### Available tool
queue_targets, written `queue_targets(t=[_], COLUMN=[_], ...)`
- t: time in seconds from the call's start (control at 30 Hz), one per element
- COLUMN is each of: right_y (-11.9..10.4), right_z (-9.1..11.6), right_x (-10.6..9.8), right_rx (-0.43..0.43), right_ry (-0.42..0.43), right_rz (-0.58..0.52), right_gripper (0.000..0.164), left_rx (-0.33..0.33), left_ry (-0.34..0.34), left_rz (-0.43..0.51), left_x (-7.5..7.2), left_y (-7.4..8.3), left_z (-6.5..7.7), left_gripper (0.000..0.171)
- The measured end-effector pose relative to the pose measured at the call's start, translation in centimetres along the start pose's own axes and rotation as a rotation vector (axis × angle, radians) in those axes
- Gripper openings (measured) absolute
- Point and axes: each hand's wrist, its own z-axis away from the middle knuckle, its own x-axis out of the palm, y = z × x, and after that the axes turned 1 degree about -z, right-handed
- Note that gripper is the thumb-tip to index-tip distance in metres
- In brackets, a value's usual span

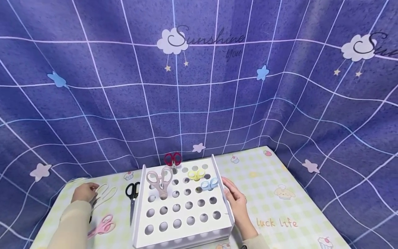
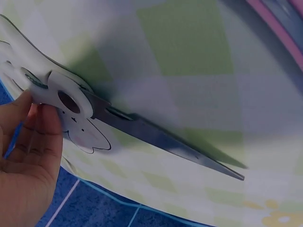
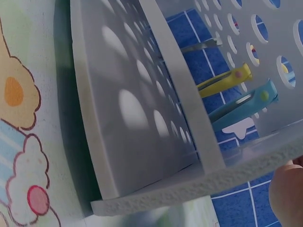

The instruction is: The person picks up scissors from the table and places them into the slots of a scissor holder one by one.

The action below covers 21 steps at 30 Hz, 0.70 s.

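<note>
At the table's left side, my left hand pinches the handle end of a pair of scissors with cream-white handles. In the left wrist view the thumb and fingers meet at that white handle, and the dark blade points away over the cloth. My right hand rests against the outer right side of a white rack with rows of round holes. Red scissors, beige scissors, yellow scissors and light blue scissors stand in the rack, their handles up.
Black-handled scissors lie close along the rack's left side. Pink scissors lie near my left forearm. A checked cloth covers the table, and a blue curtain hangs behind it.
</note>
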Motion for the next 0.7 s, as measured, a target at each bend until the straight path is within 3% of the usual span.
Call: queue_targets(t=[0.23, 0.4, 0.7], right_y=[-0.21, -0.09, 0.00], right_z=[-0.03, -0.06, -0.21], right_x=[0.15, 0.29, 0.28], right_rx=[0.008, 0.019, -0.010], right_ry=[0.019, 0.020, 0.007], right_rz=[0.006, 0.012, 0.020], right_gripper=[0.034, 0.035, 0.034], left_rx=[-0.009, -0.056, -0.128], left_ry=[0.000, 0.012, -0.006], left_rz=[0.017, 0.026, 0.146], left_x=[-0.03, -0.06, -0.42], left_y=[-0.11, -0.13, -0.92], left_z=[-0.28, -0.33, -0.24], left_gripper=[0.029, 0.029, 0.033])
